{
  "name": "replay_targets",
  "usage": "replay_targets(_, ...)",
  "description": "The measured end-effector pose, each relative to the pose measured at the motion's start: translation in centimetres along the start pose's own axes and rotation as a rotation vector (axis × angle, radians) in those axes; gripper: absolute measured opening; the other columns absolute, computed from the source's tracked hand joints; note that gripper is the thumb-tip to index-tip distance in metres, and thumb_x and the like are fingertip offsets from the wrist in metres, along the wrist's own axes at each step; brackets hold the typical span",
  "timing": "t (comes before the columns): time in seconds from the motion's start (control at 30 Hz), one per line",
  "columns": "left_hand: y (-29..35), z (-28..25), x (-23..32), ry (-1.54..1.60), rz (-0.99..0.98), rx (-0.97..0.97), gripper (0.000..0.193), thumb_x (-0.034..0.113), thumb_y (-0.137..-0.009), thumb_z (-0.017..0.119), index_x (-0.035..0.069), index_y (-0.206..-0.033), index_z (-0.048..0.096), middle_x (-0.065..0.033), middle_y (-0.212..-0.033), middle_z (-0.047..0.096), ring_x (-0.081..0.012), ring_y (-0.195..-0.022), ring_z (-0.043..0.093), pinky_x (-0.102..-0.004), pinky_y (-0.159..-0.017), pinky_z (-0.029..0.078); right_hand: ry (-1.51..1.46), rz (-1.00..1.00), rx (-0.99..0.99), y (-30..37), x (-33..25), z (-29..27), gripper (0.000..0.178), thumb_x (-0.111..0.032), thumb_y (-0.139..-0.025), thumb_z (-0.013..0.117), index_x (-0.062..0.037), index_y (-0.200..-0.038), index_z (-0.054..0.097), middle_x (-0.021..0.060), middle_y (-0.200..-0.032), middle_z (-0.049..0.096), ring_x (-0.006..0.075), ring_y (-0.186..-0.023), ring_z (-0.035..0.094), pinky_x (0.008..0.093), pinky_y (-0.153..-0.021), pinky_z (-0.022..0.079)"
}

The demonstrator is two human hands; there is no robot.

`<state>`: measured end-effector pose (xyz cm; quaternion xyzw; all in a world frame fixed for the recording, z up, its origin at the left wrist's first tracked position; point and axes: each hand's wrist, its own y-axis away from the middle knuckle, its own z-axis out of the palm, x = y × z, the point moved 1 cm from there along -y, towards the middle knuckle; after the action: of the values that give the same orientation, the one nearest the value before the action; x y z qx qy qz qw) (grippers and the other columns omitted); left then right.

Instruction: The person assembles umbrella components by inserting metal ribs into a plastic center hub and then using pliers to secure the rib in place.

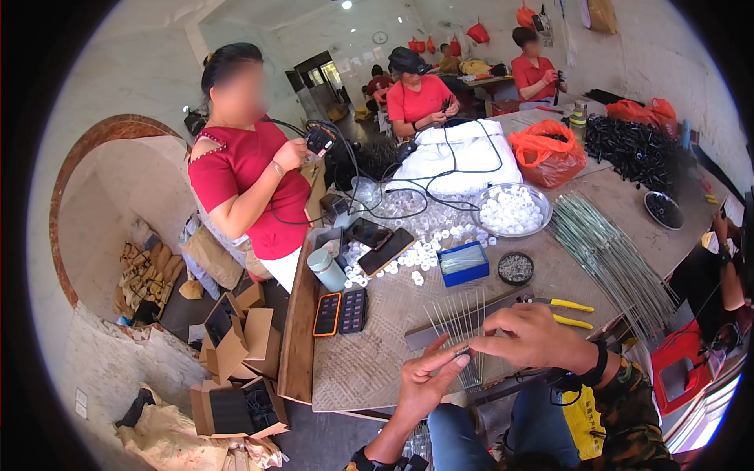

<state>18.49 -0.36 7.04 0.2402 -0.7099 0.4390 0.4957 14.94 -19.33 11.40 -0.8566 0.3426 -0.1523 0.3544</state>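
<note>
A fan of thin metal rods (453, 316) stands spread over the table's near edge, tips pointing away from me. My left hand (428, 381) is closed on the rods, pinching them between thumb and fingers. From the right, my right hand (530, 337) reaches in with fingers bent and fingertips together against the same rods. Whether a small part sits in that pinch is hidden. Just beyond the hands lies a flat grey metal bar (422, 338). Pliers with yellow handles (572, 304) rest beside my right hand.
Past the rods are a blue box (463, 275) of thin pale sticks, a round dish of small parts (515, 268) and a plate of white caps (540, 224). A long rod bundle (613, 259) lies right. Phones (386, 255) lie left. A person (255, 173) stands across the left corner.
</note>
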Motion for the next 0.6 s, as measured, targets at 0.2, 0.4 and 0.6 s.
replay_targets(0.2,0.24,-0.14,-0.58,-0.012,0.010,-0.036,0.023,0.007,-0.080,0.060,0.006,-0.102,0.063,-0.0045,-0.088,0.066,-0.0110,-0.085,0.060,-0.0429,-0.101,0.027,-0.109,-0.021,-0.008,-0.34,0.59,0.26,0.021,-0.016,-0.069,0.060,-0.0163,-0.091,0.058,0.0008,-0.079,0.049,0.0134,-0.062,0.056,0.0264,-0.049,0.046)
replay_targets(0.4,0.07,-0.01,-0.05,-0.011,0.027,-0.047,0.024,0.008,-0.081,0.059,0.007,-0.104,0.062,-0.0043,-0.089,0.066,-0.0110,-0.087,0.059,-0.0433,-0.101,0.026,-0.018,-0.050,-0.003,-0.15,0.35,-0.20,0.023,-0.014,-0.067,0.060,-0.0147,-0.090,0.058,0.0012,-0.079,0.049,0.0146,-0.060,0.056,0.0261,-0.049,0.046)
replay_targets(0.6,0.45,-0.29,0.08,-0.054,0.009,-0.048,0.024,0.008,-0.082,0.059,0.008,-0.105,0.062,-0.0045,-0.089,0.066,-0.0108,-0.087,0.059,-0.0440,-0.101,0.025,-0.138,-0.007,0.030,-0.20,0.03,0.57,0.025,-0.014,-0.067,0.061,-0.0116,-0.092,0.056,0.0019,-0.079,0.050,0.0149,-0.058,0.055,0.0254,-0.048,0.046)
